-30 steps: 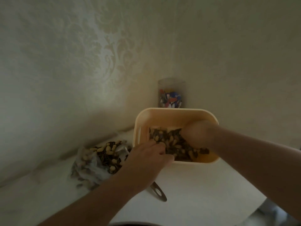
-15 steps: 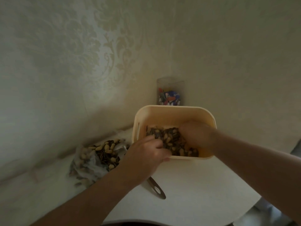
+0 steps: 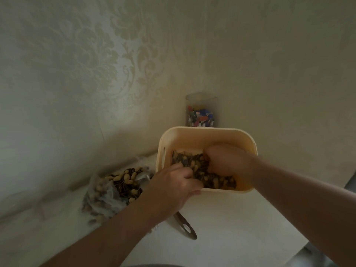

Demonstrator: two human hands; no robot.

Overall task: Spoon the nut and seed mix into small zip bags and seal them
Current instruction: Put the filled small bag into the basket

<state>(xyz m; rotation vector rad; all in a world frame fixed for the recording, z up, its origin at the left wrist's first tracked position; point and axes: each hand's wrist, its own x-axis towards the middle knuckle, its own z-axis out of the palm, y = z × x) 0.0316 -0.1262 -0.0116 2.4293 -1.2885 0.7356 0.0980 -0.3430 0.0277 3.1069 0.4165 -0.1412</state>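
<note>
Item: cream rectangular plastic tub (image 3: 207, 134) at the table's (image 3: 240, 228) back corner, holding the nut and seed mix (image 3: 194, 166). Left hand (image 3: 173, 186) curled over the near rim, apparently steadying it; right hand (image 3: 227, 160) buried in the mix, grip indeterminable. Metal spoon handle (image 3: 185, 226) lay unused beneath the left wrist; crumpled clear bags of mix (image 3: 115, 184) sat left, within reach

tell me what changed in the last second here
Little changed. The left hand slid slightly along the near rim of the cream plastic tub, and the right hand stayed buried in the nut and seed mix. The clear bag of mix and metal spoon handle stayed put.
</note>
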